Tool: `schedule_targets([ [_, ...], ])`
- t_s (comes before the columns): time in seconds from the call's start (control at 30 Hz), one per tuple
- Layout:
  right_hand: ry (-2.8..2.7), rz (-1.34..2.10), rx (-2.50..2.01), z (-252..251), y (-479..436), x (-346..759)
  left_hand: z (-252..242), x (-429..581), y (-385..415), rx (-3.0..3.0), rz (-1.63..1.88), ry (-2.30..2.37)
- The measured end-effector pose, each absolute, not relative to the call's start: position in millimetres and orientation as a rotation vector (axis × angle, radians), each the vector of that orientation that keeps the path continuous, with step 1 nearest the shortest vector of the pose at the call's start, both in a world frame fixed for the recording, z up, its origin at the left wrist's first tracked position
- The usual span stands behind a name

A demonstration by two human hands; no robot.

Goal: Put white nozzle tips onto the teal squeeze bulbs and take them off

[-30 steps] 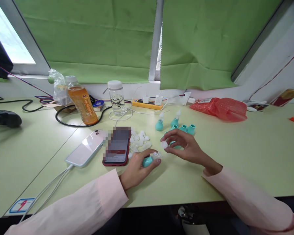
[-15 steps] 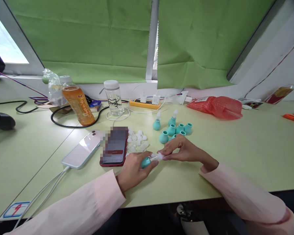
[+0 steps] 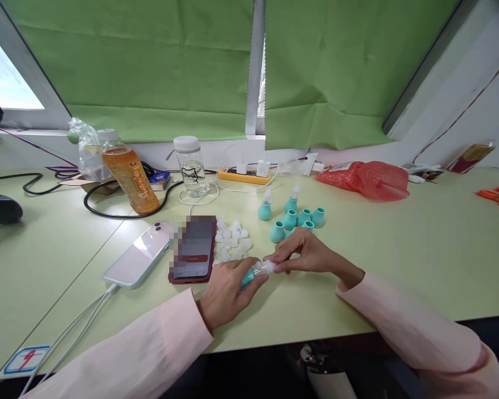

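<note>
My left hand (image 3: 228, 289) is wrapped round the teal bulb of a small bulb nasal aspirator (image 3: 248, 277), held just above the table. A clear tube juts from the bulb toward the right. The fingers of my right hand (image 3: 307, 252) pinch the soft white tip (image 3: 269, 266) at the tube's end. Just beyond my right hand stand several open-necked teal bulbs (image 3: 290, 220), some partly hidden by it. Behind them, two aspirators with white tips, one on the left (image 3: 265, 210) and one on the right (image 3: 291, 203), stand upright. Loose white and clear pieces (image 3: 234, 237) lie beyond my left hand.
A phone in a dark red case (image 3: 193, 252) and a pale phone (image 3: 138, 256) on a cable lie at left. Farther back are a tea bottle (image 3: 132, 180), a clear water bottle (image 3: 192, 173), a yellow power strip (image 3: 237, 176) and a red bubble-wrap bag (image 3: 374, 180).
The view has shifted slightly. My right fingers still pinch the white tip, and my left hand covers a little more of the teal bulb.
</note>
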State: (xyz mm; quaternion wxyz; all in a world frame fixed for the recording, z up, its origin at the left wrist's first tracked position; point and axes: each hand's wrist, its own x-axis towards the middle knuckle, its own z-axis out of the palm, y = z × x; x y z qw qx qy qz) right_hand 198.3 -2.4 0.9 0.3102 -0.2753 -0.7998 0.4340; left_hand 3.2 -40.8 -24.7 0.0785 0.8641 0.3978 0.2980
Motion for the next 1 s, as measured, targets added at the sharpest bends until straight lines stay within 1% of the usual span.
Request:
schedule_targets([
  [0.13, -1.97, 1.245, -0.745, -2.9, -4.1, 193.9, -27.2, 2.5, -41.1, 2.616, 1.024, 1.145],
  [0.47, -1.826, 1.354, -0.778, -4.9, -8.1, 190.9, -30.6, 2.2, -40.2, 2.578, 1.258, 1.002],
  [0.83, -1.682, 1.503, -0.831, -7.2, -10.0, 187.2, -34.5, 2.7, -40.3, 2.634, 1.317, 0.996],
  [1.0, -1.675, 1.518, -0.78, -4.4, -13.9, 186.4, -31.9, 1.7, -41.4, 2.716, 1.423, 1.001],
])
